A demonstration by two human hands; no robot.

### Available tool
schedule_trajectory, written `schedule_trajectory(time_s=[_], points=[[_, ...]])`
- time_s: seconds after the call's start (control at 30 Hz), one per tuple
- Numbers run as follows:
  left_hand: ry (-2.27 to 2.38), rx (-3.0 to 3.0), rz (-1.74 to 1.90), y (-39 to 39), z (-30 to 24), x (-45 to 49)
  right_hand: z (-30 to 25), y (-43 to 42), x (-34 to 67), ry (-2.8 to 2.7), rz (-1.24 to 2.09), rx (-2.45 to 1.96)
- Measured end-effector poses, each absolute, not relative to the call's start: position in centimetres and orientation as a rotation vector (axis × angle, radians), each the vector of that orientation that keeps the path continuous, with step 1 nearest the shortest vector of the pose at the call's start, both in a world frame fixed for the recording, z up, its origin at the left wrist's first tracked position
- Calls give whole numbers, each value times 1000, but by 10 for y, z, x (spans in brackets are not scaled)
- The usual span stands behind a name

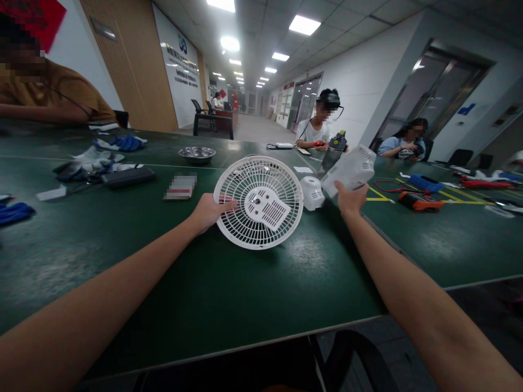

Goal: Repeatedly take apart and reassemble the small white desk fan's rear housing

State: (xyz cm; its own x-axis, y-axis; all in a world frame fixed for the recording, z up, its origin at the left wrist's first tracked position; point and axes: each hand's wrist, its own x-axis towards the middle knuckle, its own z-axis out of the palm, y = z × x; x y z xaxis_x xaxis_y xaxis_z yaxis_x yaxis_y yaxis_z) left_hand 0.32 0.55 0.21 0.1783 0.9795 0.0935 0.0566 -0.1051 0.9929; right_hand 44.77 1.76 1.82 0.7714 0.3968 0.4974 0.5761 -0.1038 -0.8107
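Green tabletop (229, 294) runs through a long, bright hall with ceiling lights. The left hand (210, 212) is closed on the grille (258, 202), a round white fan guard, with the thumb over its rim at 9 o'clock. The grille stands tilted near the middle of the view. I cannot tell whether its lower edge touches the tabletop.

The right hand (350, 198) grips a white housing (351, 169) from below, held off the tabletop at 2 o'clock from the grille. A small white cap (312, 193) sits on the tabletop between the two, just beside the grille's 3 o'clock edge.

A steel bowl (196, 154) stands at 11 o'clock, well apart. A black box (128, 177) lies at 10 o'clock, with blue gloves (126, 142) beyond it. An orange meter (420, 201) lies at 3 o'clock, past the right hand. One person (322, 128) sits across the tabletop at 1 o'clock and another (408, 142) at 2 o'clock. A third person's sleeve (69, 90) shows at 10 o'clock.
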Motion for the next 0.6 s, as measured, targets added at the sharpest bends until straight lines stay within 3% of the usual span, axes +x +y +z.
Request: schedule_trajectory(time_s=[0.2,0.6], points=[[1086,1451,1111,8,0,2,37,10,417,-942,-352,-1607],[1063,1490,1138,6,2,3,19,13,382,-1187,-115,-1740]])
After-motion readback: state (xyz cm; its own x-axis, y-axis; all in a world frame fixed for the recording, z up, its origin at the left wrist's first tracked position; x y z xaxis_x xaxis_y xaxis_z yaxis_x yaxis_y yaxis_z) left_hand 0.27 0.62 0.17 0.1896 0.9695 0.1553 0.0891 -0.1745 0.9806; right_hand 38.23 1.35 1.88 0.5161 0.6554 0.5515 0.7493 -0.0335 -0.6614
